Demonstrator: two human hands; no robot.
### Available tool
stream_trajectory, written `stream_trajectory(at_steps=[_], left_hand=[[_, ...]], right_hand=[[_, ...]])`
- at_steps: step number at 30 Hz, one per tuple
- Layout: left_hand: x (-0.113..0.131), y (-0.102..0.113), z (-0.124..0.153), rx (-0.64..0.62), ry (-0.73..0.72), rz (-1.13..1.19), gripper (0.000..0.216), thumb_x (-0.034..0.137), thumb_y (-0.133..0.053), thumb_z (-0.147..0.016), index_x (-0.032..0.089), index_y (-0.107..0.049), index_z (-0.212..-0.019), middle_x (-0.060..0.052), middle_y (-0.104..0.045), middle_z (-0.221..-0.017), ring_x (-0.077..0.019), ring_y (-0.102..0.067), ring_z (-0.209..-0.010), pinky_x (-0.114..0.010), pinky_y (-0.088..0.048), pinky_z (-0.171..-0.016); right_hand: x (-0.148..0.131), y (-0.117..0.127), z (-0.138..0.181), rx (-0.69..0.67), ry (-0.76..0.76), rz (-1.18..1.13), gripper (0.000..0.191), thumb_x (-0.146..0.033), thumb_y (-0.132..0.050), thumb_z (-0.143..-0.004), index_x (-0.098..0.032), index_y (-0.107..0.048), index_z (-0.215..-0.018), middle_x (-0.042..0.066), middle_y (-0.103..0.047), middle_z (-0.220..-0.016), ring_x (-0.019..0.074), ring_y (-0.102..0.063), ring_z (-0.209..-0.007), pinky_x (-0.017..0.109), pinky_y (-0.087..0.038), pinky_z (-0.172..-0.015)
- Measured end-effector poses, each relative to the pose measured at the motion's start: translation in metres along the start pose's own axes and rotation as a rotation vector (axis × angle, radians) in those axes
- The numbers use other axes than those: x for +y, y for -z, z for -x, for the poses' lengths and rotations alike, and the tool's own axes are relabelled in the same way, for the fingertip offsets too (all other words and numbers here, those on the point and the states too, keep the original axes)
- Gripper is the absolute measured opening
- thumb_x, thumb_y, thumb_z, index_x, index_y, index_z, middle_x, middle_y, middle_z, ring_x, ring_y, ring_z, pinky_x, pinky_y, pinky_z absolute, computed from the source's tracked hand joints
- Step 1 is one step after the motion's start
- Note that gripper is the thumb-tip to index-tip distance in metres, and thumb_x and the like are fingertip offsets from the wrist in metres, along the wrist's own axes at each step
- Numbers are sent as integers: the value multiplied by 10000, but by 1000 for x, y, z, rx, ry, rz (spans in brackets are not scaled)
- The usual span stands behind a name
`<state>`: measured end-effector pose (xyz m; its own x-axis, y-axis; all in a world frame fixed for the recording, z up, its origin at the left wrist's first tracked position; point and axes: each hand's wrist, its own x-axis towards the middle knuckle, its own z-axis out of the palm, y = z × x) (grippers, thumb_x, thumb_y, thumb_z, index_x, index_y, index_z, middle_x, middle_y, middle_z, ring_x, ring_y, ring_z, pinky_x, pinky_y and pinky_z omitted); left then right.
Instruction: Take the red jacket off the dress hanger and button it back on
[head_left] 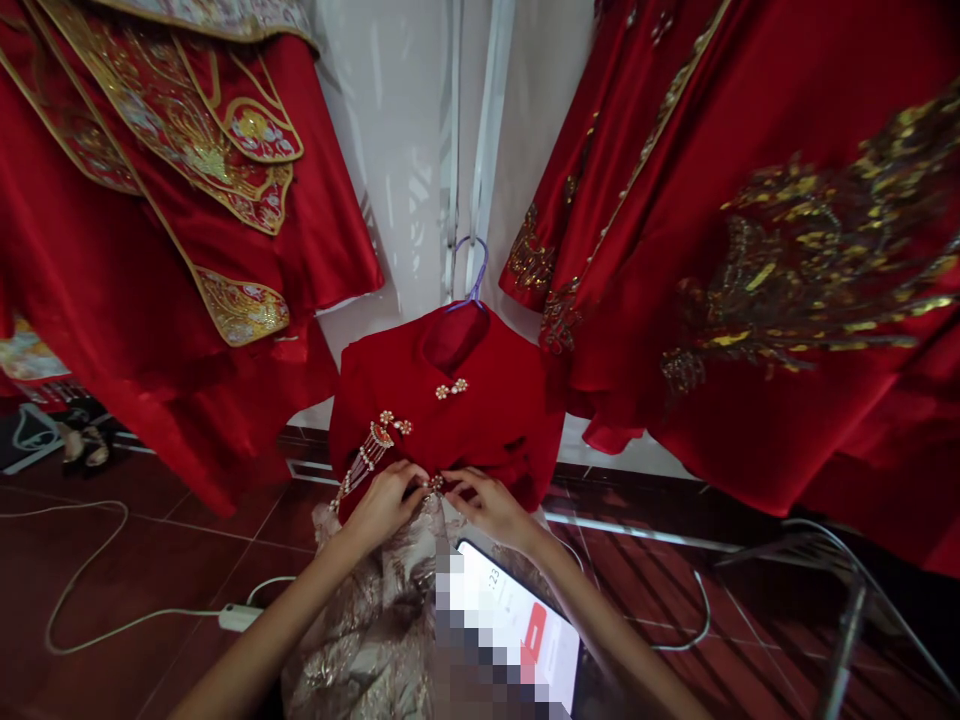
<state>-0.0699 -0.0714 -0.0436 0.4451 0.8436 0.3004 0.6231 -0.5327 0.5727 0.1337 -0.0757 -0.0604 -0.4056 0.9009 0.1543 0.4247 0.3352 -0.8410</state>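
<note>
Both hands are right in the middle of the action, meeting at the lower front of a red top (480, 410). The left hand (391, 495) comes in from one side, fingers curled in toward a small flower ornament (436, 483); the right hand (487, 505) faces it from the other, fingers bent, fingertips just beside that same ornament. Whether either one is pinching the ornament or the cloth, I cannot tell from here.

The top hangs on a purple hanger (474, 280), hooked in front of a pale upright pole (491, 130). Up near the collar sits a jewelled clasp (452, 389), and over on the left of the chest there's a beaded tassel (367, 455), its strands slanting down toward the hem.

Below the hands, pale shiny fabric (352, 630) spills downward, and a phone (555, 635) lies between the forearms, screen lit, part of it pixelated. Look to either side: an embroidered red garment (172, 270) on the left, a sequinned red gown (720, 400) on the right. Down on the tiled floor (157, 520), a white cable (135, 620) runs to a small white box (241, 617), with dark shoes (88, 445) farther back.
</note>
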Motion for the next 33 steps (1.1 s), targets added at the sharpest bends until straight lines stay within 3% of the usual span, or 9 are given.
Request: stream_trajectory(at_steps=[8,18,33], left_hand=[[-2,-3,2,18,25,-49,106,174,-504,-819,181,-585,-887,-52,-606,-915,-180,-568,-889,-306,-439,-815],[-5,-8,2,27,24,-54,67,175,-538,-788,183,-545,-854,-28,-596,-840,-166,-569,-807,-278,-433,-740],[-6,-15,2,89,61,42,67,215,-512,-811,187,-572,-810,-20,-630,-794,-147,-596,-748,-257,-446,-701]], right_hand=[[2,-3,-3,-11,-8,5,365,-304,-528,-825,-192,-562,-1171,99,-602,-1084,169,-634,-880,276,-536,-695],[-3,-7,-1,19,27,-56,227,-307,-543,-821,-185,-567,-1012,60,-646,-979,152,-622,-889,266,-521,-719],[1,-10,3,50,-4,-71,282,-288,-565,-796,-198,-563,-1064,55,-659,-960,156,-624,-885,290,-514,-738]])
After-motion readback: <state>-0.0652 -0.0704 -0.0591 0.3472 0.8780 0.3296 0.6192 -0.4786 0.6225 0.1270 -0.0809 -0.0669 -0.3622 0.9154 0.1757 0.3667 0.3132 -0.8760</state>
